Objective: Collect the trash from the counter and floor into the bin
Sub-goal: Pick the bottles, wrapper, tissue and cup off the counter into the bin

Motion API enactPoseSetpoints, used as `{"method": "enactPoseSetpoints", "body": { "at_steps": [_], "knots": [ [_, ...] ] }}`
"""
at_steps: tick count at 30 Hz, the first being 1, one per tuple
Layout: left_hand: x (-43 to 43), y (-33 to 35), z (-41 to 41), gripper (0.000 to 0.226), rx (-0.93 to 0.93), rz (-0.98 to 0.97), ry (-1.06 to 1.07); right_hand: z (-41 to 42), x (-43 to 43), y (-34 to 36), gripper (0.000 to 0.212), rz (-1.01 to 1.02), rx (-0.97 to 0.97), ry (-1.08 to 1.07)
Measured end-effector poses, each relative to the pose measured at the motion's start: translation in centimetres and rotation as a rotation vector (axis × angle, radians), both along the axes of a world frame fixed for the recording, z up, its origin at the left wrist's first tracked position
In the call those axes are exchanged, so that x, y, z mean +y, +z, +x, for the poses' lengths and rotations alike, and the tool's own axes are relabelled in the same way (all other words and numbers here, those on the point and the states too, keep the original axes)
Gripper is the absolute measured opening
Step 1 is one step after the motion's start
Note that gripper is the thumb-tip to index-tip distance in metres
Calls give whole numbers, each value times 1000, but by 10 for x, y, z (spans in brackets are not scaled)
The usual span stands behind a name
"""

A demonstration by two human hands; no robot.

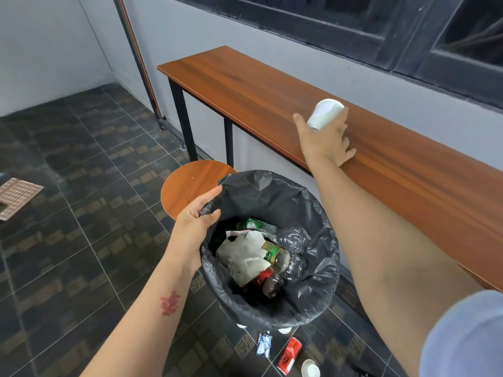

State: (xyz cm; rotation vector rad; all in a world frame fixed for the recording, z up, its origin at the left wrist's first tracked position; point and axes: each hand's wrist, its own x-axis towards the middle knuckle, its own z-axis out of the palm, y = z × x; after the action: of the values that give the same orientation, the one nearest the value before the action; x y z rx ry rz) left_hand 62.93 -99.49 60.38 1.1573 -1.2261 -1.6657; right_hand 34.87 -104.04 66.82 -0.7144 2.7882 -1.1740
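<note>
On the floor tiles far left lies a flat scrap of cardboard (17, 195), not yet picked up. The left hand (194, 217) pinches the rim of the black bag between thumb and curled fingers (211, 214), likely to hold the bin (313, 205) steady and its mouth open. Inside sit crumpled paper (245, 258), bottles and cans, so much of the job looks done. On the floor just below the bin lie a blue wrapper (264, 345), a red pack (290, 355) and a small white cup (310, 369), all waiting to be collected. The right hand (324, 140) reaches over the desk (231, 77), fingers wrapped round a white paper cup (325, 114), thumb spread wide. The cup is tilted, above the desk and beyond the bin; it probably goes into the bin next.
</note>
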Motion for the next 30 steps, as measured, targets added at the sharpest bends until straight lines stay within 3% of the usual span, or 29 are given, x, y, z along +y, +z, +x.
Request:
{"method": "enactPoseSetpoints", "body": {
  "at_steps": [3,6,10,14,17,23,30],
  "knots": [
    [0,-1,1,53,-5,6,8,-3,-7,-3,105,-7,-18,-27],
    [0,-1,1,53,-2,13,15,-4,-7,-10,89,-143,-13,-55],
    [3,5,-3,53,-28,18,34,4,14,-5,82,-438,-64,79],
    [5,11,-6,50,-46,-17,30,24,53,8,82,-580,103,315],
    [6,13,-8,48,-59,-11,46,48,96,-2,85,-461,124,516],
    [17,17,-12,46,-29,4,89,85,162,-62,84,120,151,782],
    [26,10,-10,48,-2,4,105,94,161,-119,83,409,332,927]
  ]
}}
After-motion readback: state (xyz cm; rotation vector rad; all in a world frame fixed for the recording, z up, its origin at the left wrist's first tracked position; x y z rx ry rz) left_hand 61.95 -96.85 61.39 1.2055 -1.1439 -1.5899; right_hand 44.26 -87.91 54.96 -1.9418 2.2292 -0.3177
